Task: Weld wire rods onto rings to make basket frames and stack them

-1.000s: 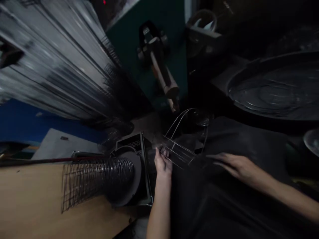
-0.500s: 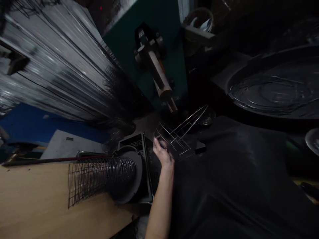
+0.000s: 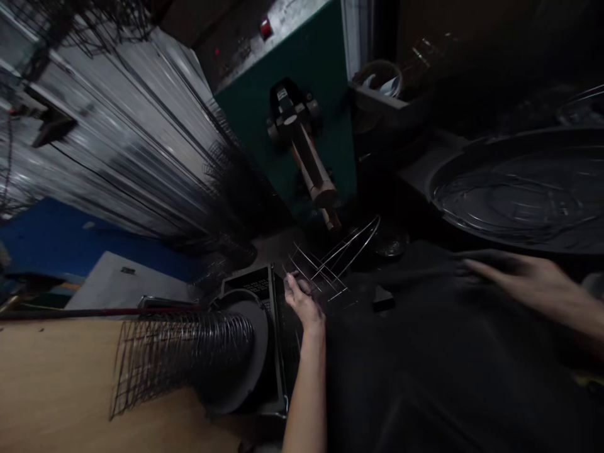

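My left hand (image 3: 302,301) is closed on the near end of a small bent wire frame (image 3: 333,272), made of thin crossed wires with a long loop rising to the right. The frame is beneath the pointed electrode tip of a machine arm (image 3: 314,167), and I cannot tell whether the two touch. At the right, my right hand (image 3: 528,283) hovers over dark cloth (image 3: 453,340), its fingers stretched leftward and somewhat blurred. I see nothing held in it. Close behind that hand is a large round dark tray (image 3: 436,189) with loose wire pieces inside.
A stack of wire grids (image 3: 184,352) lies sideways at the left, against a round dark disc (image 3: 252,371) beside a wooden board (image 3: 56,377). Behind the arm stands a green machine panel (image 3: 255,119). A small dark block (image 3: 383,298) sits right of the frame.
My right hand has come into view from the right. The wire frame has tilted and shifted slightly left in my left hand. The whole view has shifted, with the machine lower in the picture.
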The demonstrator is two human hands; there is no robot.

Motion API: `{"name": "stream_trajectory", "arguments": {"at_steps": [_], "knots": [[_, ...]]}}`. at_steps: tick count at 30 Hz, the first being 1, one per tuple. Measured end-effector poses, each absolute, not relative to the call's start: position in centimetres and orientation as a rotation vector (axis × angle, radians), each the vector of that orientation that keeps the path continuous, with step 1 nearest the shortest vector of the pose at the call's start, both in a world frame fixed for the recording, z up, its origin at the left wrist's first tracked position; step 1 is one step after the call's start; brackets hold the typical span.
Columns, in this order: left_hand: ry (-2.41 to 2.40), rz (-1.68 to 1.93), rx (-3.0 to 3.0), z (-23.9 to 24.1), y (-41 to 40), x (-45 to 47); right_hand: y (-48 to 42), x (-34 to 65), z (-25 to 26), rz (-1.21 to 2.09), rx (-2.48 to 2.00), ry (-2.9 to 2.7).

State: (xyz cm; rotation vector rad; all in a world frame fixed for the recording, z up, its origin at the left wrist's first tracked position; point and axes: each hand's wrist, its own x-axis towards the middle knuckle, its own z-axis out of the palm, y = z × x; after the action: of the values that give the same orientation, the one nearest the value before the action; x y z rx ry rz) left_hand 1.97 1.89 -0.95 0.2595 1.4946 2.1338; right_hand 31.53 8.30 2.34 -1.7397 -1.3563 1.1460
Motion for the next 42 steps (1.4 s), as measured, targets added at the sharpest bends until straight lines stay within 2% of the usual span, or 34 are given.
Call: {"name": "stream_trajectory", "arguments": {"at_steps": [4, 8, 13, 29, 42], "knots": [[1.496, 2.153, 0.253, -1.0, 1.7, 1.6, 10.4, 23.7, 4.5, 1.591, -1.536, -1.101], [1.531, 2.153, 0.231, -1.5, 1.6, 0.8, 10.5, 19.2, 5.8, 1.722, -1.377, -0.889], [1.587, 2.115, 0.208, -2.1, 1.8, 0.0, 10.5, 17.2, 5.0, 1.825, -1.231, -0.666], [1.613, 2.075, 0.177, -3.0, 3.1, -0.7, 11.0, 15.4, 5.2, 1.863, -1.227, -0.535], [1.583, 2.025, 0.141, -1.9, 4.1, -0.9, 11.6, 14.4, 6.5, 1.828, -1.286, -0.517]]}}
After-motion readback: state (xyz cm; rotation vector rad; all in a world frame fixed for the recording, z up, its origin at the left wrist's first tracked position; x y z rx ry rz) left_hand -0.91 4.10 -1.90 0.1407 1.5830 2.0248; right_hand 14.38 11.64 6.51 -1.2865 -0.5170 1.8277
